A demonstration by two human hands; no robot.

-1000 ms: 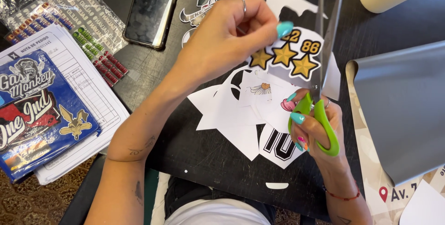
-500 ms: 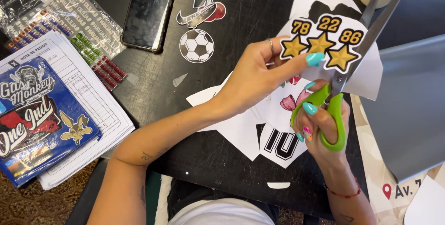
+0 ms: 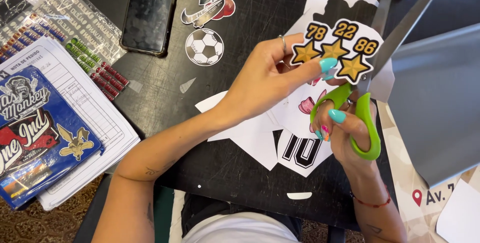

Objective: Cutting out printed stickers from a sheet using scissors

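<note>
Right now my left hand (image 3: 270, 80) pinches the black sticker with three gold stars and gold numbers (image 3: 336, 50) between thumb and fingertips, held up above the black bench (image 3: 235, 158). My right hand (image 3: 345, 128) has its grip closed through the loops of the green-handled scissors (image 3: 367, 98), blades spread open and pointing up and away, their crotch meeting the sticker's lower right edge.

As I judge it, the cutting of this piece is nearly through: a thin white border follows the outline around most of the stars and numbers, and only a flap of white backing (image 3: 382, 83) hangs on by the blades at the right. That last bit looks like what is left to trim.

Already cut and lying flat on the bench are a round black-and-white football sticker (image 3: 204, 47) and a red cherry sticker (image 3: 210, 5), both well apart from my hands. Under my hands lie white paper offcuts (image 3: 250, 138) and a piece with bold black numerals (image 3: 300, 150).

For room: a dark phone (image 3: 149, 10) lies up left, a stack of printed sheets and a blue printed packet (image 3: 45, 133) sit at the left edge, and a grey sheet (image 3: 440, 103) lies close on the right, just beside the blades. The near bench edge runs right under my wrists.
</note>
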